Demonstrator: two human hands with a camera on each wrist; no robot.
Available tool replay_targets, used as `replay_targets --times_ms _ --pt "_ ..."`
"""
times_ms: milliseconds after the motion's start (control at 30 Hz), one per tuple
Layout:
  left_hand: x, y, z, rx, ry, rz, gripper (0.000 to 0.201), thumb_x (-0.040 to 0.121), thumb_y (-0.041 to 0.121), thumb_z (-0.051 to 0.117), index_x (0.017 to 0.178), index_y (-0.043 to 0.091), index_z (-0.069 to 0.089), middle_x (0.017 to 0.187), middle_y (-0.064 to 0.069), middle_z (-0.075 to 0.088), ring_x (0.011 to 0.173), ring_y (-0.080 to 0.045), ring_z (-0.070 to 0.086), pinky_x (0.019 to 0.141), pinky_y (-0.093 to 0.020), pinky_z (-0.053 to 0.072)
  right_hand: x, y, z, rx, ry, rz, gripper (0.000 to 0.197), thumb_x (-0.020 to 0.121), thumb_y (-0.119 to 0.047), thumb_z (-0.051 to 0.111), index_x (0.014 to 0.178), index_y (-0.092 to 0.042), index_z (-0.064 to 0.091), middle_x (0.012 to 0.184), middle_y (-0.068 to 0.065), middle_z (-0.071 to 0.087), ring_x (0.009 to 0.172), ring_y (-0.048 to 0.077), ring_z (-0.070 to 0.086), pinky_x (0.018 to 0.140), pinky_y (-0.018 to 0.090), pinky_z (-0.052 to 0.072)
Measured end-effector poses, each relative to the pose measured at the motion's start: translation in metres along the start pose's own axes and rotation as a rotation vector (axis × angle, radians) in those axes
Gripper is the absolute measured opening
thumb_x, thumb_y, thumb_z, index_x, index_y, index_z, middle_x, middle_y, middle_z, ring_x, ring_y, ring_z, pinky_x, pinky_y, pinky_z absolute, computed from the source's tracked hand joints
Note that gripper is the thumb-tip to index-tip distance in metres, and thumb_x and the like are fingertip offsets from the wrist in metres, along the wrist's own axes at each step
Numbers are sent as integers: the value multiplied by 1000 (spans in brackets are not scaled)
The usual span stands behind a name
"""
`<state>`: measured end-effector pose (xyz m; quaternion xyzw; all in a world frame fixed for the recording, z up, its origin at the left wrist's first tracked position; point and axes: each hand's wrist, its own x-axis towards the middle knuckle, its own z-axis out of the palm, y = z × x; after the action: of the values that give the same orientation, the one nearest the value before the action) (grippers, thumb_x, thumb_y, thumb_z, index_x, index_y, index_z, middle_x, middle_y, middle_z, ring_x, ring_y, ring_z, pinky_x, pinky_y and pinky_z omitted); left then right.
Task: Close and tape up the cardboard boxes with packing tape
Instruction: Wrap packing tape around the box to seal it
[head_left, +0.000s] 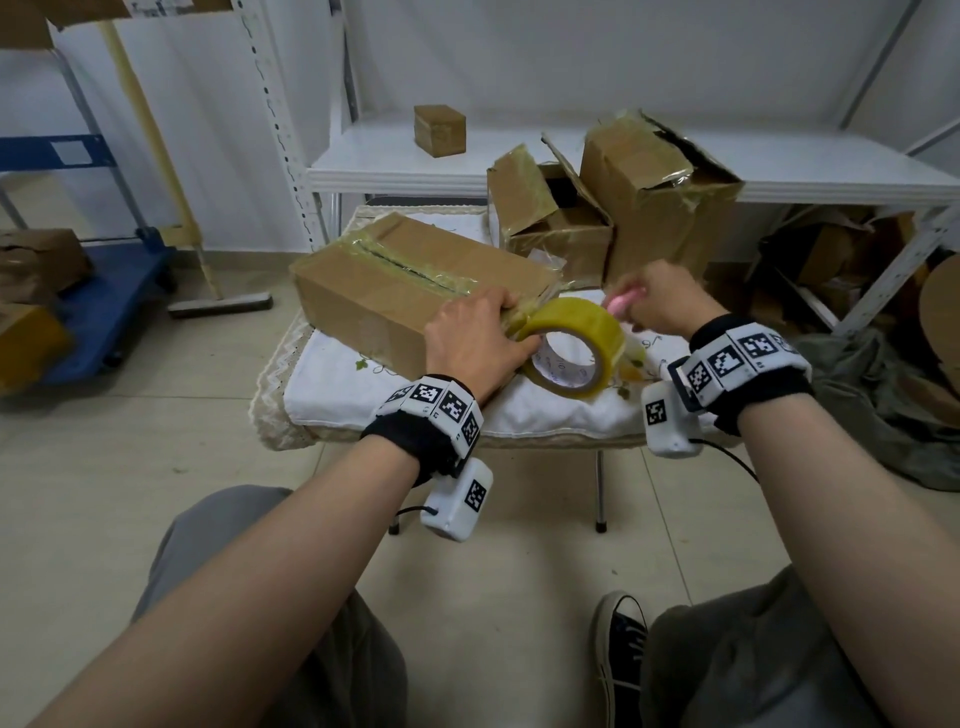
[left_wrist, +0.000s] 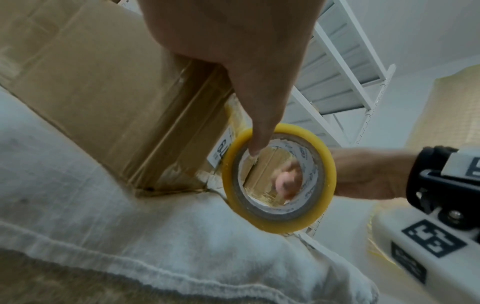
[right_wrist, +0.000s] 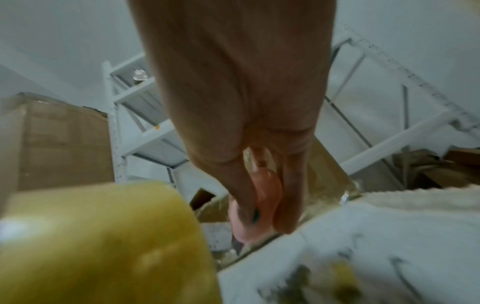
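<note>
A blue cart (head_left: 98, 291) with cardboard on it is seen on the floor at far left. On the small cloth-covered desk (head_left: 395, 395), a long closed cardboard box (head_left: 395, 280) is laid, with yellowish tape run along its top seam. Its near right end is pressed by the left hand (head_left: 475, 340), fingers curled over the box edge and the thumb hooked into the core of the tape roll (head_left: 571, 353); in the left wrist view the roll (left_wrist: 279, 178) is shown tilted on edge, touching the box corner, a short strip stretched from it to the box. Behind, toward the right of the desk, two opened boxes are stood: a low one (head_left: 550, 228) with flaps up and a taller one (head_left: 660, 192) just beside it. A small closed box (head_left: 439, 130) is left on the white shelf (head_left: 831, 171) beyond. Just right of the roll, a pink cutter (head_left: 623, 301) is gripped by the right hand (head_left: 667, 301), fingers wrapped round it (right_wrist: 259, 205); its tip is blurred.
</note>
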<state>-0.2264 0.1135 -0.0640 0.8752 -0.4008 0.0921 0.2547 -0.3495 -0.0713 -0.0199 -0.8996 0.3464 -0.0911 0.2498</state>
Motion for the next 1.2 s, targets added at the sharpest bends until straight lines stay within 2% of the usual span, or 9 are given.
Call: replay_targets --times_ms 133,200,300,400,500,667,767,933,1200 --pt "-1 0 -4 -12 -28 14 54 73 64 64 117 33 59 115 8 66 104 -22 62 81 -35 45 -1 22 22 -55 -73 85 23 89 4 62 99 -11 75 90 9 66 94 25 67 50 10 38" --pt "-3 2 -6 -47 -41 23 48 74 61 58 112 31 60 109 7 66 97 -22 62 76 -33 40 -2 25 26 63 -23 82 18 93 -1 64 104 -11 74 99 10 67 83 20 66 48 6 43" --pt "1 4 -9 -99 -67 -8 38 82 55 45 99 26 63 99 3 68 90 -25 63 76 -34 36 -6 15 24 454 58 20 27 98 -39 64 104 -14 75 103 4 70 92 24 67 74 39 59" --pt "20 8 -16 -49 -114 -37 43 91 57 38 80 20 59 78 0 65 77 -25 63 78 -36 48 -21 -2 22 545 -142 2 62 85 -76 57 114 -23 72 113 -3 71 105 14 63 95 38 46" --pt "36 12 -20 43 -183 14 42 92 62 44 84 21 55 90 -1 60 83 -24 58 72 -35 43 -35 -9 28 519 -271 -80 60 94 -60 60 117 -6 69 83 5 74 78 14 69 82 30 49" --pt "39 10 -10 62 -199 58 39 92 57 50 99 19 54 122 -8 49 120 -29 43 97 -55 41 -40 -8 29 669 -258 -69 50 99 -42 61 120 3 65 62 -12 64 60 11 59 62 22 49" --pt "38 13 -8 84 -196 79 45 94 55 49 113 14 54 126 -9 48 122 -31 40 98 -60 39 -41 -13 30 675 -223 -42 36 98 -39 64 97 -4 72 53 -11 56 53 12 53 60 25 46" --pt "36 16 -5 116 -210 93 43 98 49 47 119 12 50 128 -11 44 123 -33 38 98 -65 36 -39 -21 26 623 -164 -7 30 93 -40 68 72 -18 66 53 -5 51 50 14 50 56 27 42" --pt "32 18 -8 154 -247 108 46 101 46 40 129 9 43 133 -14 38 126 -35 34 98 -64 36 -41 -24 25 593 -134 -10 31 90 -35 70 89 -4 71 58 0 47 49 13 48 52 24 39"
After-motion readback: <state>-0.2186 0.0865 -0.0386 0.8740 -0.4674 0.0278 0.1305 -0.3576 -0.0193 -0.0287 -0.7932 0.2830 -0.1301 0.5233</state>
